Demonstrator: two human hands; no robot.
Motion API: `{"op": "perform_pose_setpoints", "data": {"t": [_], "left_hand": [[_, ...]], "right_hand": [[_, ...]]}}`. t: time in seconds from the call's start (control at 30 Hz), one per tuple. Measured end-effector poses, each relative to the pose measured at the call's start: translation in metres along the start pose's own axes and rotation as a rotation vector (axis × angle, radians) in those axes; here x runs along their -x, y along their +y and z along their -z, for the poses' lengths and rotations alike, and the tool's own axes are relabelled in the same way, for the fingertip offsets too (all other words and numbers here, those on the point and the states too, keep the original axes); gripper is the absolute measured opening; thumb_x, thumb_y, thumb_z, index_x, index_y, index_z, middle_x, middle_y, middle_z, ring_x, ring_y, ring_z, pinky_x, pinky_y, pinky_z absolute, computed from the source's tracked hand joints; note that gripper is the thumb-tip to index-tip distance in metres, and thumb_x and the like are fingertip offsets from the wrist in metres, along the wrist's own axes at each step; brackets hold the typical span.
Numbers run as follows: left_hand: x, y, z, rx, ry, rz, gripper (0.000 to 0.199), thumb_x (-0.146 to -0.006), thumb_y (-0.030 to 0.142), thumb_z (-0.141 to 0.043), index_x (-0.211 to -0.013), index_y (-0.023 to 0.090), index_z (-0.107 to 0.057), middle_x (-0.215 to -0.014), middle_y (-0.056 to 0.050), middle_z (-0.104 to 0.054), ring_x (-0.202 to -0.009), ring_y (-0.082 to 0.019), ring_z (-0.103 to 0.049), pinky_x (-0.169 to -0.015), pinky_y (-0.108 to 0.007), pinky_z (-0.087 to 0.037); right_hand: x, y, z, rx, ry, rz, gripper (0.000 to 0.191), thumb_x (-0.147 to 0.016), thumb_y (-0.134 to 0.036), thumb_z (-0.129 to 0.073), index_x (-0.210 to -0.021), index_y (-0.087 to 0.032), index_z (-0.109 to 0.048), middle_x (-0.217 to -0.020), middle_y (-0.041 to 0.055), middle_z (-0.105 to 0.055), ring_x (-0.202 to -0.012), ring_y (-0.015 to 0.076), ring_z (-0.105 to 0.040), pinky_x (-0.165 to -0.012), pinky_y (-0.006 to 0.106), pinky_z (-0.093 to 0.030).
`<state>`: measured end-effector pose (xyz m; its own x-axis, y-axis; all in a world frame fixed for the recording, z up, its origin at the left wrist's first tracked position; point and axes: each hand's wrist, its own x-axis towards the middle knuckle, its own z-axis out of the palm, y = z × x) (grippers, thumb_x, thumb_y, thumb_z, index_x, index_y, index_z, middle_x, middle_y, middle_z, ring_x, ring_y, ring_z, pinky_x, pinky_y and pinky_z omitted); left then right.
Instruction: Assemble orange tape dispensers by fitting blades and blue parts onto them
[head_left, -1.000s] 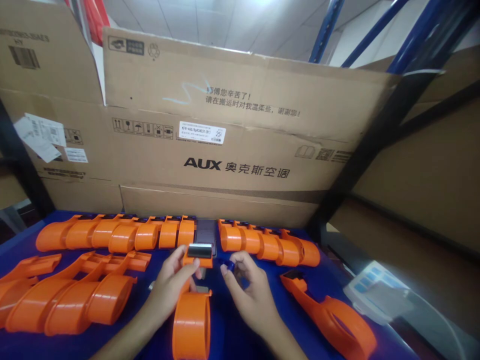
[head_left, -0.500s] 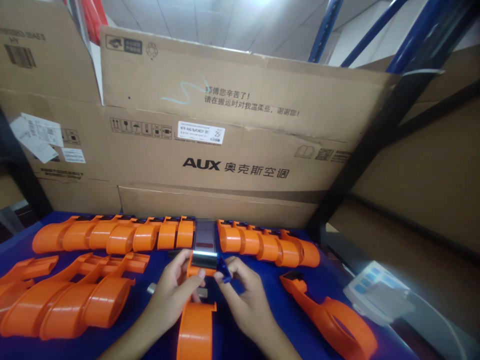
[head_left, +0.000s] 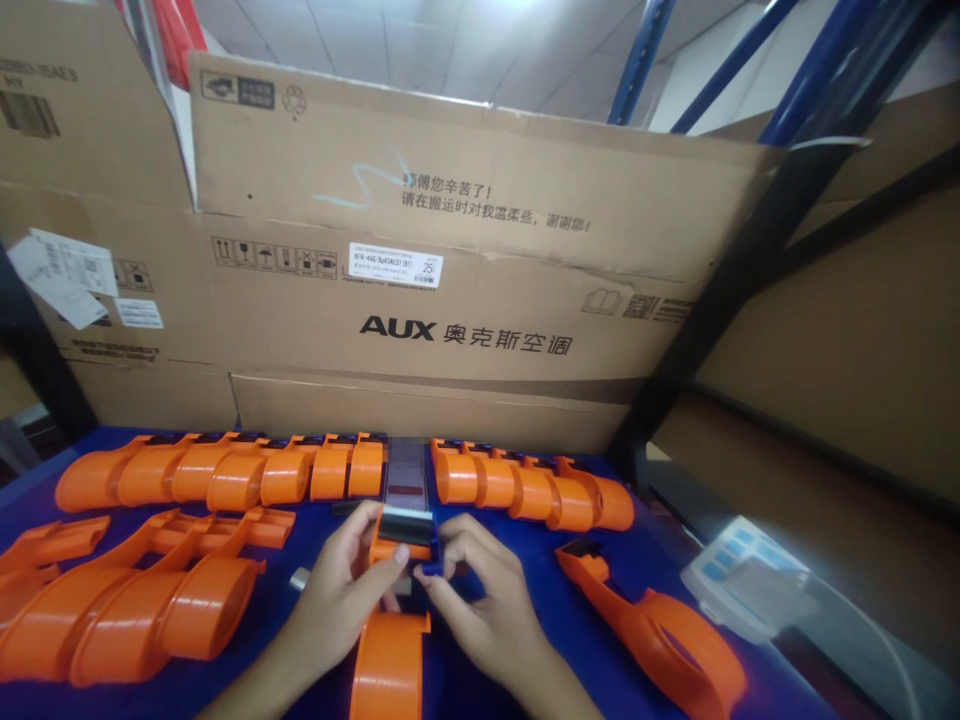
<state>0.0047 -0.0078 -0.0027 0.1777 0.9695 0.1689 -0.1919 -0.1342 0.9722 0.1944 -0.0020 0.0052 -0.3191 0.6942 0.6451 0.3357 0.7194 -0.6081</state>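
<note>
An orange tape dispenser (head_left: 390, 660) is in the middle, its drum towards me and its black roller and toothed metal blade facing away. My left hand (head_left: 337, 580) is closed around the head end, the thumb pressing on the orange frame. At the right side of that head, my right hand (head_left: 487, 600) pinches a small dark blue plastic part (head_left: 435, 558) between thumb and fingers. The blue part touches the dispenser's side; whether it is seated there I cannot tell. Partly hidden beneath the dispenser lies a small grey metal piece (head_left: 300, 579).
Several tape dispensers with dark heads (head_left: 234, 482) line the back of the blue table. More orange dispensers (head_left: 120, 620) lie at left, another (head_left: 675, 640) at right by a white device (head_left: 742, 580). A dark flat rectangle (head_left: 406, 470) is behind my hands; cardboard (head_left: 465, 390) walls the back.
The blue part has moved left, from sticking out at an angle to lying along the dispenser's side. My right fingers have followed it. The view has shifted slightly.
</note>
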Motion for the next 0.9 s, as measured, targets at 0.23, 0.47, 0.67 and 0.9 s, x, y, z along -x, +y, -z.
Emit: {"op": "perform_pose_setpoints", "data": {"t": [0.23, 0.47, 0.67, 0.9], "left_hand": [[0.0016, 0.0015, 0.0005, -0.020, 0.014, -0.004, 0.030, -0.089, 0.042, -0.073, -0.109, 0.021, -0.063, -0.082, 0.000, -0.063, -0.064, -0.013, -0.059, -0.057, -0.022, -0.054], [0.0011, -0.0027, 0.0009, -0.051, 0.024, 0.005, 0.033, -0.090, 0.042, -0.071, -0.113, 0.020, -0.062, -0.088, -0.001, -0.064, -0.067, -0.015, -0.061, -0.060, -0.024, -0.056], [0.0025, 0.0003, -0.0011, -0.080, 0.050, -0.002, 0.035, -0.091, 0.043, -0.070, -0.117, 0.021, -0.061, -0.093, -0.003, -0.067, -0.069, -0.016, -0.063, -0.062, -0.026, -0.058], [0.0026, 0.0036, -0.0025, -0.042, 0.035, -0.012, 0.032, -0.091, 0.042, -0.071, -0.114, 0.021, -0.062, -0.093, -0.001, -0.066, -0.072, -0.015, -0.065, -0.061, -0.025, -0.058]], "right_hand": [[-0.0011, -0.0077, 0.0024, 0.062, -0.036, 0.018, 0.016, -0.096, -0.015, -0.055, -0.083, -0.023, -0.050, -0.089, 0.0042, -0.060, -0.077, 0.0181, -0.057, -0.068, 0.029, -0.043], [-0.0010, -0.0030, 0.0025, 0.091, -0.047, 0.029, 0.015, -0.097, -0.015, -0.054, -0.085, -0.023, -0.051, -0.089, 0.0044, -0.060, -0.078, 0.0184, -0.057, -0.067, 0.028, -0.042], [-0.0004, -0.0003, 0.0017, 0.079, -0.079, 0.022, 0.015, -0.098, -0.016, -0.052, -0.085, -0.023, -0.050, -0.090, 0.0047, -0.060, -0.079, 0.0184, -0.056, -0.068, 0.029, -0.042], [-0.0026, 0.0000, 0.0028, 0.037, -0.132, -0.026, 0.016, -0.101, -0.020, -0.050, -0.086, -0.023, -0.051, -0.091, 0.0050, -0.059, -0.082, 0.0195, -0.055, -0.071, 0.030, -0.042]]}}
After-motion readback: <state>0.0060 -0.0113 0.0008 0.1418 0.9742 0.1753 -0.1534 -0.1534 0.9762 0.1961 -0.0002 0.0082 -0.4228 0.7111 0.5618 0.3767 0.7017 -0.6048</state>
